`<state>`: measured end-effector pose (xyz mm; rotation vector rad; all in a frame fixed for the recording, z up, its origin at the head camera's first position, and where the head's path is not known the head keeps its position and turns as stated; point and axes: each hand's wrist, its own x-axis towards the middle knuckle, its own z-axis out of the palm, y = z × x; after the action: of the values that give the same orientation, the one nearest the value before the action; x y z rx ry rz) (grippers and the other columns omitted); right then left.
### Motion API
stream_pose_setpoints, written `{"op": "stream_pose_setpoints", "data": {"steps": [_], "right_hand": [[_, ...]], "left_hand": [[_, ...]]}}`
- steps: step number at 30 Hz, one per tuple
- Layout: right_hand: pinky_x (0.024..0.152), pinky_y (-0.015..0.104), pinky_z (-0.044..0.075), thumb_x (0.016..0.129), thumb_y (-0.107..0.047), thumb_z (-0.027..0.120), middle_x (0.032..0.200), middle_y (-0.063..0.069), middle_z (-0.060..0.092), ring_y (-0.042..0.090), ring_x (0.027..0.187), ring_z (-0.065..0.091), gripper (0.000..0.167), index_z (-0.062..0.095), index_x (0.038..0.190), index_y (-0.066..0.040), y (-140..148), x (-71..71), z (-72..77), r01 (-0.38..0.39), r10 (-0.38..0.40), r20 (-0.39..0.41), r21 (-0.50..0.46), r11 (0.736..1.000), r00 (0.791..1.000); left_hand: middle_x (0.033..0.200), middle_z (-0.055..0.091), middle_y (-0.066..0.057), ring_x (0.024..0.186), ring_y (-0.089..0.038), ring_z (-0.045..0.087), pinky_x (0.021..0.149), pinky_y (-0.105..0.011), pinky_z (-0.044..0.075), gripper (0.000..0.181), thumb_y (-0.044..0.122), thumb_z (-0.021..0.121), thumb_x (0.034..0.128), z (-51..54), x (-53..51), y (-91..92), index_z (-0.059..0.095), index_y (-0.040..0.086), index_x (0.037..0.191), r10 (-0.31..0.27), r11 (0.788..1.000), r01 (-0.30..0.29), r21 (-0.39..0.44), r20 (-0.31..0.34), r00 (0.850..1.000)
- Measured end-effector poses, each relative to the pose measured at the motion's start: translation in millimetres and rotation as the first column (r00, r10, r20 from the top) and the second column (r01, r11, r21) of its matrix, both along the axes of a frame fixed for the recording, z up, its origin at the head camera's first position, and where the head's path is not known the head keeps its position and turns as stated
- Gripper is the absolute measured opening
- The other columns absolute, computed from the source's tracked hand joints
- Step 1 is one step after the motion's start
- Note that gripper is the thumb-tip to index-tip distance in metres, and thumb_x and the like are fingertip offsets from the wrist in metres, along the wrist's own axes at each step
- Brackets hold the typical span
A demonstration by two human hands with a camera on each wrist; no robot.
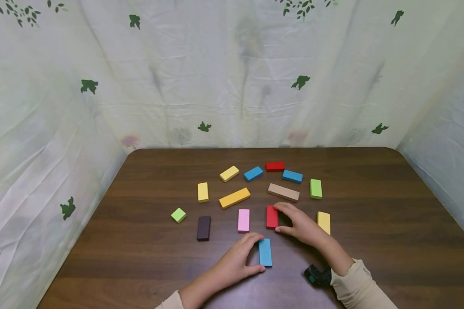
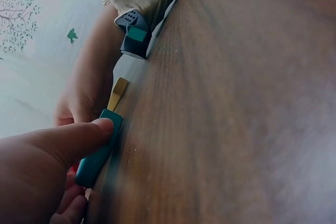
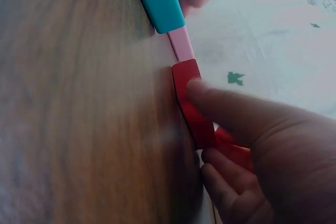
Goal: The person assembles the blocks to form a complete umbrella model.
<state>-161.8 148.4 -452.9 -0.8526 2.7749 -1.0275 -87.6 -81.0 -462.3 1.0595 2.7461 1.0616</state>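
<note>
My left hand (image 1: 235, 259) pinches a light blue block (image 1: 265, 253) at the table's near middle, thumb at its near end and fingers at its far end. In the left wrist view the thumb lies on the end of that block (image 2: 95, 162). Just beyond and to the right, my right hand (image 1: 302, 225) holds a red block (image 1: 271, 217) between thumb and fingers. The right wrist view shows the thumb against this red block (image 3: 188, 90), with the fingers partly hidden behind it. A pink block (image 1: 243, 221) lies between the two hands' blocks and the dark block (image 1: 203, 228).
Further blocks lie spread in arcs beyond the hands: an orange one (image 1: 234, 198), a tan one (image 1: 283, 192), a green one (image 1: 315, 189) and several others. One yellow block (image 1: 323, 222) sits close behind the right wrist. White patterned cloth (image 1: 232, 86) surrounds the brown table (image 1: 390, 223).
</note>
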Motion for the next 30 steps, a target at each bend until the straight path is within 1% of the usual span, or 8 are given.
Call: {"op": "stream_pose_setpoints", "data": {"steps": [5, 9, 15, 23, 30], "right_hand": [[0.095, 0.044, 0.035, 0.08, -0.032, 0.067, 0.129, 0.012, 0.045, 0.027, 0.119, 0.04, 0.061, 0.045, 0.129, -0.002, -0.8, 1.1, -1.6, 0.009, -0.009, 0.002, -0.026, 1.0, 1.0], [0.095, 0.044, 0.035, 0.081, -0.03, 0.067, 0.129, 0.012, 0.045, 0.027, 0.119, 0.041, 0.06, 0.046, 0.129, -0.002, -3.5, 2.4, -2.4, 0.008, -0.008, 0.011, -0.037, 0.999, 1.0], [0.094, 0.044, 0.035, 0.08, -0.028, 0.068, 0.129, 0.011, 0.045, 0.026, 0.118, 0.041, 0.059, 0.046, 0.129, -0.003, -6.7, 5.2, -2.8, -0.012, 0.013, 0.018, -0.068, 0.998, 1.0], [0.095, 0.043, 0.035, 0.08, -0.029, 0.067, 0.129, 0.009, 0.045, 0.024, 0.119, 0.04, 0.059, 0.046, 0.13, -0.004, -11.1, 7.9, -2.6, -0.032, 0.035, 0.049, -0.055, 0.998, 0.998], [0.094, 0.045, 0.035, 0.081, -0.034, 0.065, 0.127, 0.011, 0.047, 0.027, 0.118, 0.041, 0.06, 0.047, 0.128, -0.002, -13.4, 11.1, -1.6, -0.087, 0.088, 0.018, -0.072, 0.994, 0.996]], "left_hand": [[0.126, 0.04, -0.002, 0.116, -0.015, 0.039, 0.096, -0.035, 0.035, 0.063, 0.041, 0.064, 0.0801, -0.6, 0.3, -0.7, 0.042, 0.006, 0.127, 0.031, 0.999, -0.031, 0.006, 0.045, 0.998], [0.123, 0.041, -0.001, 0.115, -0.015, 0.04, 0.096, -0.034, 0.034, 0.056, 0.039, 0.061, 0.0835, -0.9, -0.4, -0.4, 0.046, 0.004, 0.124, 0.057, 0.998, -0.058, 0.017, 0.064, 0.996], [0.123, 0.041, -0.001, 0.114, -0.015, 0.04, 0.096, -0.033, 0.034, 0.054, 0.037, 0.062, 0.0835, 0.0, 0.2, 0.1, 0.047, 0.004, 0.123, 0.065, 0.998, -0.066, 0.012, 0.064, 0.996], [0.124, 0.041, -0.002, 0.114, -0.015, 0.04, 0.095, -0.034, 0.035, 0.055, 0.038, 0.062, 0.0827, 1.1, 0.7, 0.0, 0.043, 0.008, 0.124, 0.076, 0.997, -0.077, 0.011, 0.086, 0.993], [0.126, 0.041, -0.002, 0.113, -0.015, 0.041, 0.094, -0.034, 0.036, 0.058, 0.041, 0.06, 0.0834, 0.9, 1.2, 0.3, 0.04, 0.008, 0.127, 0.081, 0.997, -0.082, 0.002, 0.112, 0.99]]}}
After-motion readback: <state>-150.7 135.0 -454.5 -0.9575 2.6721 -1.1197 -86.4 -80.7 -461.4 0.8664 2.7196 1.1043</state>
